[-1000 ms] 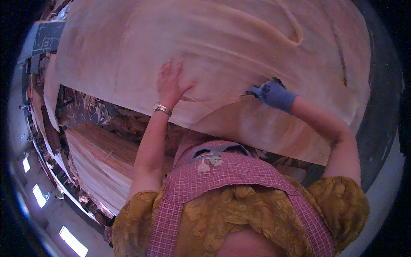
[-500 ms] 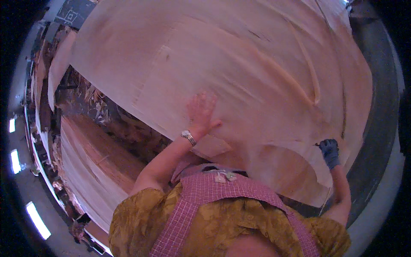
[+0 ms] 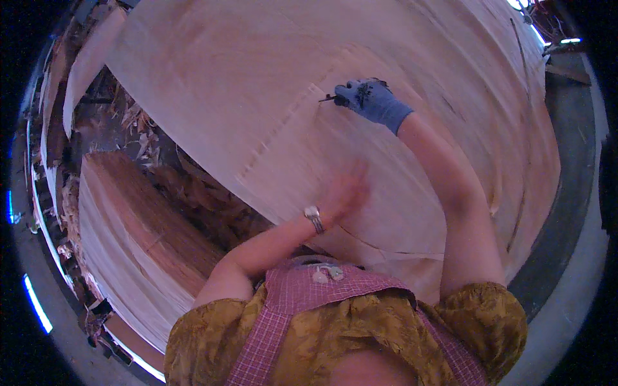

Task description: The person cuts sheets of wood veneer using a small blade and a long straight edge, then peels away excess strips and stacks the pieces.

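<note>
A broad sheet of thin wood veneer (image 3: 212,71) spreads in front of me, with ripples toward its right side. A row of short marks (image 3: 280,132) crosses it on a slant. My right hand (image 3: 370,103), in a blue-grey glove with dark patches, is closed on a small thin dark tool (image 3: 328,98) whose tip points left, close to the upper end of that row. The tool's kind is too small to make out. Bare and wearing a wristwatch (image 3: 313,215), my left hand (image 3: 347,192) is over the near part of the sheet; its fingers look stretched out, though blurred by motion.
To the left is a thick stack of veneer (image 3: 138,225). Torn veneer scraps (image 3: 193,186) lie in the gap between it and the sheet. A dark edge (image 3: 566,193) curves along the right side. Near me, a cut or overlapped edge (image 3: 402,256) runs across the veneer.
My right hand has swung from the near right up and left across the sheet with the dark tool. My left hand has shifted right and nearer to me. The curved opening near me no longer shows.
</note>
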The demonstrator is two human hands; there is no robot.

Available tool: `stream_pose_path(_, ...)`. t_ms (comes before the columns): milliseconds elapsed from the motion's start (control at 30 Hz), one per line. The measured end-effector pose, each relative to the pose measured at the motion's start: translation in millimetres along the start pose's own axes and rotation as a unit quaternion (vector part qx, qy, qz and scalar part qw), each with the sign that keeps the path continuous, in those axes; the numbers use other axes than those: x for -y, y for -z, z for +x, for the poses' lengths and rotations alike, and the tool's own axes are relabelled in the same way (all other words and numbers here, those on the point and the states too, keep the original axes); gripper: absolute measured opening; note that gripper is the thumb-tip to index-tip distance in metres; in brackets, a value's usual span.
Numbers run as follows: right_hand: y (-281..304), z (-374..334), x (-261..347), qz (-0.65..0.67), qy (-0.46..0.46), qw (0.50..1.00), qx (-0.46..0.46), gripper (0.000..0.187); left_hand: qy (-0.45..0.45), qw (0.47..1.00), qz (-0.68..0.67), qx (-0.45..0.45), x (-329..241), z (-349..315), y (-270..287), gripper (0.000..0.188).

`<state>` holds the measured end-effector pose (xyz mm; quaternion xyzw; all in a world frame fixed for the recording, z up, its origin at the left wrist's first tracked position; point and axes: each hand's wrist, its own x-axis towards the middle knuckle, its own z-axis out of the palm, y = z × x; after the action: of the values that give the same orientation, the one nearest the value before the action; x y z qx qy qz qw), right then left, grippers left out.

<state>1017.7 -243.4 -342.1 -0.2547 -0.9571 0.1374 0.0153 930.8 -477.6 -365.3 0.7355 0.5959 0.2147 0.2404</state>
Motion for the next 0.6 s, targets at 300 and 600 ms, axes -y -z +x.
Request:
stream_pose_path(300, -43.8, 41.4, -27.1, 0.068, 0.091, 0.993, 0.021, 0.012, 0.065, 0.995, 0.040, -0.070, 88.7, 136.3, 51.2, 0.101)
stream_pose_path(600, 2.4, -164.7, -86.5, -0.007, -0.200, 0.979, 0.042, 0.021, 0.035, 0.968, 0.247, 0.032, 85.0, 150.6, 26.2, 0.095)
